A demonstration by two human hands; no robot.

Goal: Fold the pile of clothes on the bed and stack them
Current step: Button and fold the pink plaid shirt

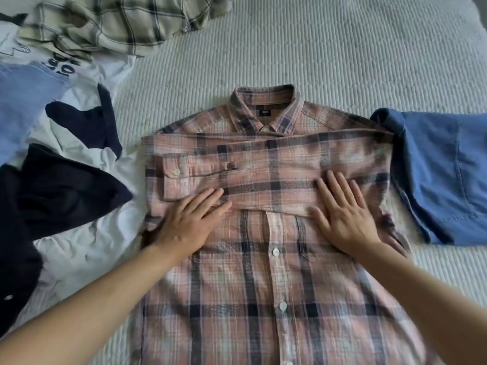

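- The pink plaid shirt (263, 272) lies face up and buttoned on the bed (329, 61), collar away from the person; laid flat like this, its edges can serve as fold lines.
- 1 sleeve (263, 167) is folded straight across the chest, its buttoned cuff (175, 177) ending near the shirt's left edge, which keeps the sleeve inside the body's outline, probably ahead of the next fold.
- The left hand (189, 222) rests flat on the shirt just below the cuff, fingers straight and grasping nothing; it seems to be pressing the cloth smooth and pinning the sleeve end.
- The right hand (342, 212) lies flat too, fingers spread over the lower edge of the sleeve, released rather than clenched, apparently holding that fold in place.
- A folded blue garment (442, 175) sits just beside the shirt's right shoulder, touching or slightly overlapping it; I judge it the start of the stack, kept close for easy reach.
- To the left lies the unfolded pile: a cream plaid shirt (110, 25), white clothes (87, 233), a light blue piece (23, 101) and dark navy pieces (66, 193), kept apart from the finished side.
- The task looks early, with most of the clothes unfolded.
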